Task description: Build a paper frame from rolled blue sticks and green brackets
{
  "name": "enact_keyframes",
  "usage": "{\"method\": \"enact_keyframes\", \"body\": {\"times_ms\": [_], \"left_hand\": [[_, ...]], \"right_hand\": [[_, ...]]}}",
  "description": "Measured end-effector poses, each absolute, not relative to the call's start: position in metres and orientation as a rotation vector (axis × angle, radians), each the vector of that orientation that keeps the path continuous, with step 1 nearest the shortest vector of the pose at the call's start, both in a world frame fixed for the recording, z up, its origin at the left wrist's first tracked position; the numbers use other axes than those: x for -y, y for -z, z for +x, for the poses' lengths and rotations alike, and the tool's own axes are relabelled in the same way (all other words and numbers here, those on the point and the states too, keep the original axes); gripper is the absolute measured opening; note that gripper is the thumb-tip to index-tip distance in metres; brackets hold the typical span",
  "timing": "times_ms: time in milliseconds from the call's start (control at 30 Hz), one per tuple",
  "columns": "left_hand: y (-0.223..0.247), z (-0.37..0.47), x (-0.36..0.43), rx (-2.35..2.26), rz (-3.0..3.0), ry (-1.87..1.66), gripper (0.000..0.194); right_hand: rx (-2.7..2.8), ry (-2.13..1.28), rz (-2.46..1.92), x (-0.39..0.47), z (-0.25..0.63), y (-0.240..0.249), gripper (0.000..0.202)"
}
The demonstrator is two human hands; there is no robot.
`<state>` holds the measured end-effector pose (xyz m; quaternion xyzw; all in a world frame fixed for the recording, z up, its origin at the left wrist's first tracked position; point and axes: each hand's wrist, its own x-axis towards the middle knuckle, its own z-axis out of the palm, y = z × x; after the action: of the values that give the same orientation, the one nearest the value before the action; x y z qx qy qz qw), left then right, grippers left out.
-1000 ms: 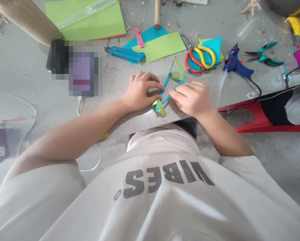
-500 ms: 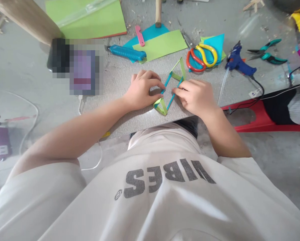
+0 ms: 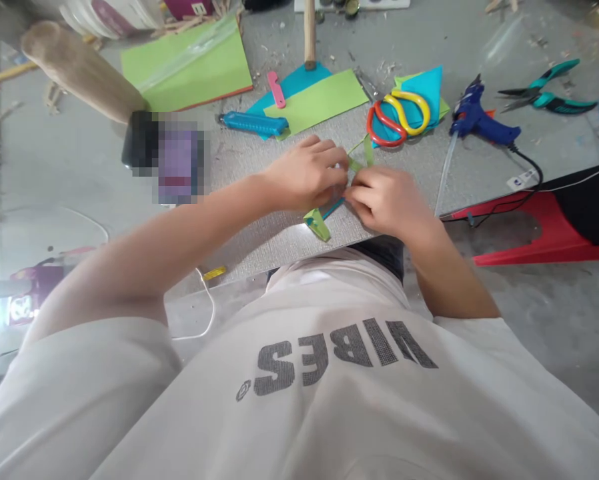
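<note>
Nearest is the white shirt (image 3: 329, 413) with dark lettering, then the grey table (image 3: 279, 243). Just in from its edge sits the paper frame (image 3: 317, 225), made of green and blue strips; its near green loop shows, a blue strip (image 3: 334, 209) runs from beside it to the fingers, and its far green end reaches beyond the hands. The right hand (image 3: 387, 200) has its fingertips drawn together on the frame at that blue strip. The left hand (image 3: 312, 173) curls over the frame's other side, its tips touching or nearly touching the right ones; they are hidden, so I cannot tell whether they grip anything.

Beyond the hands lie the scissors (image 3: 397, 113), red and yellow handled, on blue and green paper, with the blue glue gun (image 3: 482, 123) to their right and the blue cutter (image 3: 254, 123) to the left. Farther off are the teal pliers (image 3: 549, 101), a green paper strip (image 3: 324, 103), a pink piece (image 3: 276, 90) and a wooden handle (image 3: 310, 37)
</note>
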<state>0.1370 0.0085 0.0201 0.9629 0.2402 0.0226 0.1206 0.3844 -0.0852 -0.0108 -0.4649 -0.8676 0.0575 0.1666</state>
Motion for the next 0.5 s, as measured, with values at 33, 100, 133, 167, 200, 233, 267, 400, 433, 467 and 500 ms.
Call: {"method": "enact_keyframes", "body": {"times_ms": [33, 100, 133, 167, 200, 233, 267, 400, 433, 467, 500], "left_hand": [[-0.019, 0.138, -0.01, -0.752, 2.817, -0.077, 0.022], [-0.016, 0.137, -0.015, -0.817, 2.788, -0.11, 0.024], [-0.014, 0.136, -0.017, -0.817, 2.757, -0.117, 0.026], [-0.013, 0.133, -0.021, -0.796, 2.721, -0.116, 0.027], [-0.012, 0.131, -0.025, -0.763, 2.693, -0.107, 0.028], [-0.012, 0.129, -0.029, -0.729, 2.677, -0.097, 0.028], [-0.012, 0.127, -0.034, -0.701, 2.665, -0.085, 0.028], [-0.02, 0.122, -0.052, -0.666, 2.627, 0.006, 0.025], [-0.024, 0.123, -0.055, -0.671, 2.622, 0.046, 0.024], [-0.03, 0.123, -0.057, -0.673, 2.619, 0.098, 0.023], [-0.038, 0.125, -0.058, -0.675, 2.616, 0.149, 0.023]], "right_hand": [[2.48, -0.182, -1.308, 0.086, 0.384, 0.011, 0.036], [2.484, -0.208, -1.289, 0.086, 0.381, 0.011, 0.037], [2.477, -0.218, -1.288, 0.086, 0.379, 0.011, 0.036], [2.468, -0.229, -1.287, 0.086, 0.377, 0.012, 0.035], [2.46, -0.241, -1.285, 0.086, 0.374, 0.012, 0.035], [2.455, -0.254, -1.278, 0.087, 0.371, 0.013, 0.034], [2.451, -0.266, -1.267, 0.088, 0.368, 0.014, 0.034], [2.32, -0.259, -1.305, 0.098, 0.369, 0.019, 0.034], [2.255, -0.252, -1.344, 0.101, 0.374, 0.019, 0.034], [2.187, -0.247, -1.391, 0.104, 0.381, 0.02, 0.033], [2.123, -0.243, -1.433, 0.106, 0.389, 0.02, 0.031]]}}
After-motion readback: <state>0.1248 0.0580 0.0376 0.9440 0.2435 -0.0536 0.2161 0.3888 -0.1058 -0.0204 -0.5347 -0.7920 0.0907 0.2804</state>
